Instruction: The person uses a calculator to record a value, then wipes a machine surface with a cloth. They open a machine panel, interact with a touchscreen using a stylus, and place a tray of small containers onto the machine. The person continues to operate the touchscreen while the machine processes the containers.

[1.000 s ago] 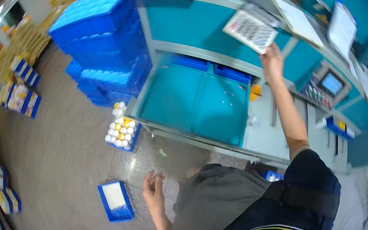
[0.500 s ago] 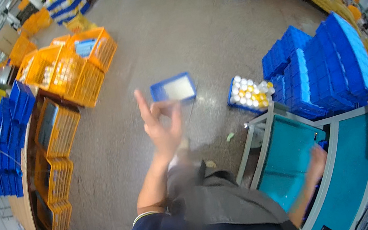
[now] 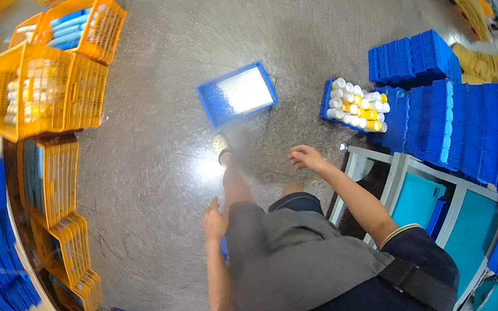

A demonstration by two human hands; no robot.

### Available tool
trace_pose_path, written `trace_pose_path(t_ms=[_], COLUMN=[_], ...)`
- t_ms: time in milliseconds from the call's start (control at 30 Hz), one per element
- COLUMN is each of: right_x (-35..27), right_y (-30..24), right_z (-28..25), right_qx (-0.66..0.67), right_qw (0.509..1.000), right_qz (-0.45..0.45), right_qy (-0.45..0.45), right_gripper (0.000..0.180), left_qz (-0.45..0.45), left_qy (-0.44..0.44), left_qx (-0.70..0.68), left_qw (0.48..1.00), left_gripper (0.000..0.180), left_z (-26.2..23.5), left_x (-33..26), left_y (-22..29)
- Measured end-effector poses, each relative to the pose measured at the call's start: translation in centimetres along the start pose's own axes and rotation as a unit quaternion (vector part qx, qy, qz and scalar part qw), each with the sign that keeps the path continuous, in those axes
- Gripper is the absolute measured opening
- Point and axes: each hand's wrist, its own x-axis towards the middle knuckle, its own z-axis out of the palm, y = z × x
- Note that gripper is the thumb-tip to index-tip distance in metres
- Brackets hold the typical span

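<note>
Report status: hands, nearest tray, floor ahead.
Left hand empty, open at the thigh. Right hand empty, fingers loosely curled. Blue tray flat on the floor ahead, untouched. Tray of bottles right of it.

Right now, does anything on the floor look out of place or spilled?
One blue tray lies alone on the bare floor, turned askew, apart from the neat blue stacks. It sits just ahead of the person's shoe, so it could be tripped over. A tray of white and yellow bottles also rests on the floor. Nothing looks spilled.
</note>
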Motion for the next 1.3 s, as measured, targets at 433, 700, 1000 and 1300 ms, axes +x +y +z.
trace_pose_path(t_ms=[433,700,1000,1300], right_x=[54.9,61.5,30.2,2.4], right_y=[17.3,22.2,2.3,-23.0], right_z=[9.7,11.6,-2.9,-22.7], right_qx=[-0.054,0.402,-0.030,-0.237], right_qw=[0.989,0.795,0.931,0.958], right_qz=[0.108,0.203,0.203,0.071], right_qy=[0.081,0.406,0.302,0.149], right_gripper=[0.045,0.038,0.029,0.035], left_qz=[-0.379,-0.419,-0.379,0.042], left_qy=[-0.133,-0.112,0.135,-0.137], left_qx=[-0.101,-0.075,-0.243,-0.272], left_qw=[0.910,0.898,0.883,0.952], left_gripper=[0.113,0.105,0.072,0.066], left_z=[5.9,5.3,-1.4,-11.3], left_x=[15.8,17.5,21.2,24.7], left_y=[4.7,6.6,10.0,40.0])
